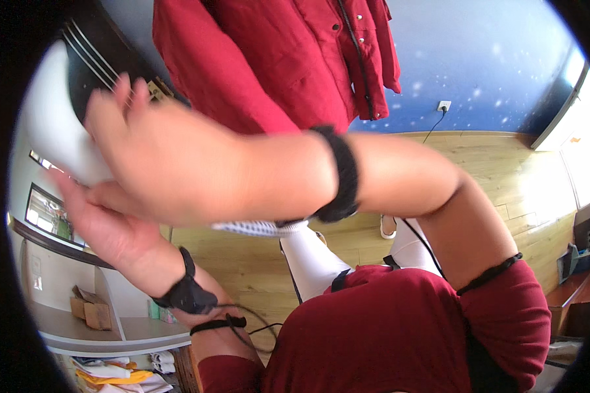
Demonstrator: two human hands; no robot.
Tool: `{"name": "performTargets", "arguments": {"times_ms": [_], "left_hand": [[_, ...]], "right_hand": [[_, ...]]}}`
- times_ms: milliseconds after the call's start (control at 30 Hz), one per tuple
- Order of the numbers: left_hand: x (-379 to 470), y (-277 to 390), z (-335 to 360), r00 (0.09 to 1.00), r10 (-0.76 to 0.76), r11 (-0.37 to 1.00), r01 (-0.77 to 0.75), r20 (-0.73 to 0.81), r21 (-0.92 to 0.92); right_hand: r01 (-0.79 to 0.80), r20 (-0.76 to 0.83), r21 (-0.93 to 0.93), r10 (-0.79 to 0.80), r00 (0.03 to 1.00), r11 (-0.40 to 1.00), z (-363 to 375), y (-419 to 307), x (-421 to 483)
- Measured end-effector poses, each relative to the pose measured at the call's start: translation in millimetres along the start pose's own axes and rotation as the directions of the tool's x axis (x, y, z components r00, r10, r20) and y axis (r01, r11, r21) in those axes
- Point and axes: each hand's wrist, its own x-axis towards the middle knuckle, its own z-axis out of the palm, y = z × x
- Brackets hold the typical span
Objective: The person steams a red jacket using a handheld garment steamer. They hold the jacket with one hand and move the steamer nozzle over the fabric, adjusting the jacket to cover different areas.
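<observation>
My right hand (152,152) reaches across to the left side, blurred by motion. Its fingers close about a smooth white object (54,113), which is too blurred to name surely. My left hand (113,231) is just below, palm up, its fingers near the white object's lower end. Whether it grips that end cannot be told. Part of a white and blue patterned hose or cord (260,228) shows under my right forearm. Beyond my arm hangs a red jacket (285,64) with a dark zip and snap buttons.
A plug with a cord is in a wall socket (444,105) on the blue wall. At left, a shelf unit (142,339) holds a cardboard box (91,309) and folded clothes (113,373). Brown furniture (580,294) stands at right. Dark cables hang from my wrist bands.
</observation>
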Motion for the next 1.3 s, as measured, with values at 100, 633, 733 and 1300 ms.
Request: {"name": "performTargets", "arguments": {"times_ms": [100, 633, 733, 1300], "left_hand": [[-9.6, -23.3, -24.4, 0.967, -0.093, 0.985, 0.124, -0.237, 0.12], [-101.5, 136.8, -254.4, 0.876, 0.33, 0.925, -0.225, -0.353, 0.307], [-109.7, 174.5, -262.0, 0.812, 0.45, 0.873, -0.313, -0.371, 0.375], [-141.4, 190.6, -265.5, 0.665, 0.516, 0.821, -0.202, -0.54, 0.535]], "right_hand": [[-0.183, 0.412, -0.036, 0.181, 0.893, 0.983, 13.0, 7.6, -43.0], [-0.697, 0.149, -0.485, 0.835, 0.529, 0.528, -48.6, 338.1, -429.3], [-0.693, 0.127, -0.41, 0.789, 0.601, 0.594, -9.8, 381.5, -420.3], [-0.678, 0.237, -0.562, 0.877, 0.418, 0.474, -56.1, 415.2, -412.5]]}}
